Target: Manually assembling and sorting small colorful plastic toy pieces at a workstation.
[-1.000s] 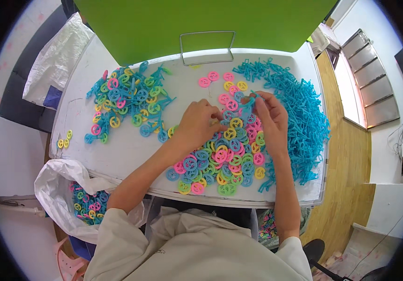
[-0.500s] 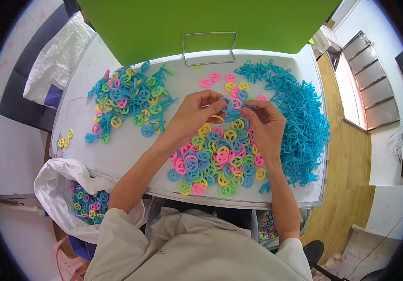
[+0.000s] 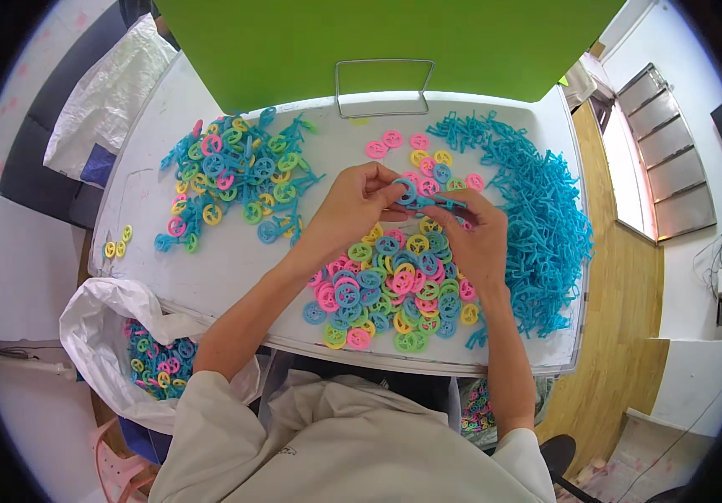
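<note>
My left hand [image 3: 351, 204] pinches a small blue plastic wheel [image 3: 407, 193] between thumb and fingers. Close beside it, my right hand [image 3: 480, 239] grips a blue plastic connector piece [image 3: 447, 202], its inner end meeting the wheel; whether the two are joined I cannot tell. Both hands are over a heap of loose wheels [image 3: 394, 281] in pink, yellow, green and blue. To the right lies a large pile of blue connector pieces [image 3: 545, 226]. A pile of wheels with blue pieces attached [image 3: 235, 172] spreads across the table's left half.
A green panel [image 3: 386, 42] with a wire handle [image 3: 384, 113] stands at the back of the white table [image 3: 227, 281]. Several yellow wheels [image 3: 118, 249] lie at the left edge. Below it hangs a white sack [image 3: 97, 352] holding more assembled pieces.
My hands have turned the blue parts between them, and the wheel now faces up more plainly. The whole view has shifted slightly.
</note>
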The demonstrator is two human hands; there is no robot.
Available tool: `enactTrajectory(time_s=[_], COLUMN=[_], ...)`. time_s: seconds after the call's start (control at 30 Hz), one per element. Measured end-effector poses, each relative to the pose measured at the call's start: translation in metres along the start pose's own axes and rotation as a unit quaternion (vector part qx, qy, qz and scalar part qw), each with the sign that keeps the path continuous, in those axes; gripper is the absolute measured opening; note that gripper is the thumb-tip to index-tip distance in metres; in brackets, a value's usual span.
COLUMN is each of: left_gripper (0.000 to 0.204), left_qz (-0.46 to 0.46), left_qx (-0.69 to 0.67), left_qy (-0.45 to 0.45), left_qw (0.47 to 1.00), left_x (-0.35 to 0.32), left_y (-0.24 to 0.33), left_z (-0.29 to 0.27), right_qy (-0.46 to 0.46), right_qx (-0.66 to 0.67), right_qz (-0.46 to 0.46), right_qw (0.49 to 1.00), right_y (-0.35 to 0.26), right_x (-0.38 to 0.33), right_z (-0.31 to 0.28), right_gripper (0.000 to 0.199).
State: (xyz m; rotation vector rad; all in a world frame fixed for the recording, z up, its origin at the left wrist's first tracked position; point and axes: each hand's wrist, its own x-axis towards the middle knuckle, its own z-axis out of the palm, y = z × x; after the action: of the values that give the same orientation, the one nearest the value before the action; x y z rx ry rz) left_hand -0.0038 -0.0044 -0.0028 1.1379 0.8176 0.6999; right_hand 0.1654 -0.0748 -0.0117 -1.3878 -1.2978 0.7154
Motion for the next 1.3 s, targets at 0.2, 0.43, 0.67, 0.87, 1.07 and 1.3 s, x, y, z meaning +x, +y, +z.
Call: enactTrajectory(time_s=[0.2,0.43,0.67,0.87,1.07,1.3], left_gripper=[0.008,0.009,0.011,0.018,0.021,0.020], left_qz=[0.096,0.098,0.175,0.161,0.166,0.190], left_qx=[0.090,0.158,0.154,0.058,0.033,0.106], left_qy=[0.040,0.044,0.077,0.065,0.051,0.095], left_qw=[0.990,0.981,0.969,0.983,0.984,0.971], left_x=[0.002,-0.001,-0.003,-0.002,-0.005,-0.009], left_y=[-0.018,-0.019,-0.016,-0.013,-0.012,-0.014], left_z=[0.005,0.009,0.017,0.013,0.018,0.025], right_qy=[-0.028,-0.080,0.007,-0.006,0.006,0.005], right_qx=[-0.080,-0.063,0.065,-0.058,-0.029,0.040], right_qz=[-0.063,-0.058,0.100,-0.015,-0.005,0.086], right_qw=[0.994,0.993,0.993,0.998,1.000,0.995], right_y=[0.004,0.007,-0.003,0.001,-0.009,0.007], right_x=[0.001,0.004,0.001,0.000,-0.002,0.000], right_z=[-0.003,-0.009,0.005,0.003,0.004,0.005], right_gripper=[0.016,0.015,0.017,0.032,0.031,0.029])
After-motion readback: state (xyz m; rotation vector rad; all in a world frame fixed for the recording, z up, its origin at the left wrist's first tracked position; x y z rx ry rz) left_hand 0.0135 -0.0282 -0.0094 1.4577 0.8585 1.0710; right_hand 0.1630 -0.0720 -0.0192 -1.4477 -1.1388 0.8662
